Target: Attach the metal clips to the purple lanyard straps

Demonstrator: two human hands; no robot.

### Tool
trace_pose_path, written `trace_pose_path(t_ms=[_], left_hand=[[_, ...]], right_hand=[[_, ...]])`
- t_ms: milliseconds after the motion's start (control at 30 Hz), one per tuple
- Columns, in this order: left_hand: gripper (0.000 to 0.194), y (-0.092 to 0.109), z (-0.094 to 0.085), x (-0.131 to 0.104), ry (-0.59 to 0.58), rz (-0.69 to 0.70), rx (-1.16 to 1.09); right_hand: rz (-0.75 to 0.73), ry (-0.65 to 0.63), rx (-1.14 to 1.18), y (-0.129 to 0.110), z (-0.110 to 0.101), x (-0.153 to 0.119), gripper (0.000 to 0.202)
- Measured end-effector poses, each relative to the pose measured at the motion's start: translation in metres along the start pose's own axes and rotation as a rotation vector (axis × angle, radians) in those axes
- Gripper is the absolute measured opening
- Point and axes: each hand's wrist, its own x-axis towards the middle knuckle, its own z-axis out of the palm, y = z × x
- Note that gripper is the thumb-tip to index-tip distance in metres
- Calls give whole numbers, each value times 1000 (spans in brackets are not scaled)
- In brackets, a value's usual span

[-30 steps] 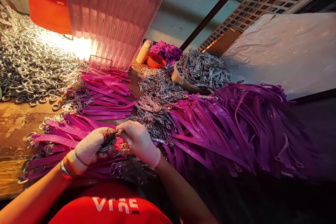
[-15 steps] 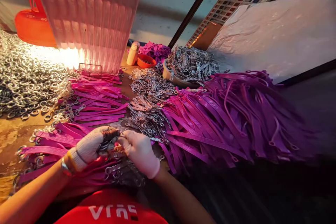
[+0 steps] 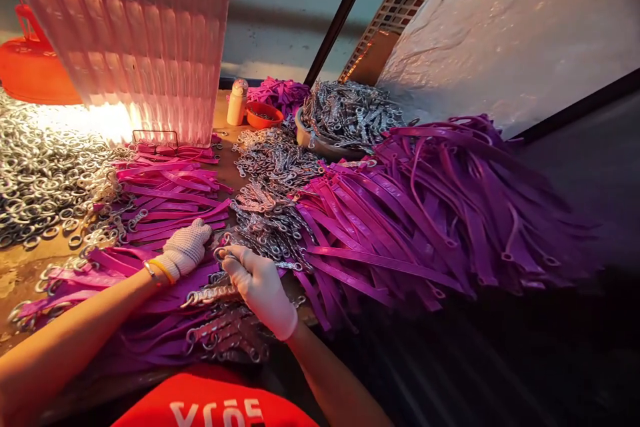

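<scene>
My left hand (image 3: 187, 248), in a knit glove, is closed with its knuckles up over pink straps (image 3: 135, 320). What its fingers hold, if anything, is hidden. Just right of it, my right hand (image 3: 260, 287), in a thin pale glove, pinches a small dark metal piece (image 3: 221, 253) between thumb and fingers. A short metal chain (image 3: 213, 295) with a ring at its end lies below the right hand, and I cannot tell whether that hand also grips it. More short chains (image 3: 230, 333) lie nearer my body.
Loose metal rings (image 3: 40, 180) are heaped on the left under an orange lamp (image 3: 35, 70). A ribbed translucent panel (image 3: 150, 47) stands beside it. Chains fill a tub (image 3: 305, 137) and pile (image 3: 275, 213) before it. Purple straps (image 3: 400, 213) spread right. A bottle (image 3: 237, 103) and red bowl (image 3: 263, 117) stand behind.
My hands have come apart; the left has turned knuckles up. The dark metal bunch between them is out of sight, and short chains show below. The view has shifted slightly right.
</scene>
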Motion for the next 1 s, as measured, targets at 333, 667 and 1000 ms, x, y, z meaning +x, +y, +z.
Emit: trace_pose_path(t_ms=[333, 667, 1000], left_hand=[[35, -18, -40, -83, -197, -25, -990], [12, -18, -21, -95, -83, 148, -592], [14, -25, -14, -91, -134, 137, -842]], right_hand=[[-227, -61, -403, -1, 20, 11, 23], [-257, -144, -898, -11, 39, 5, 17], [-132, -287, -946, -13, 30, 2, 37]])
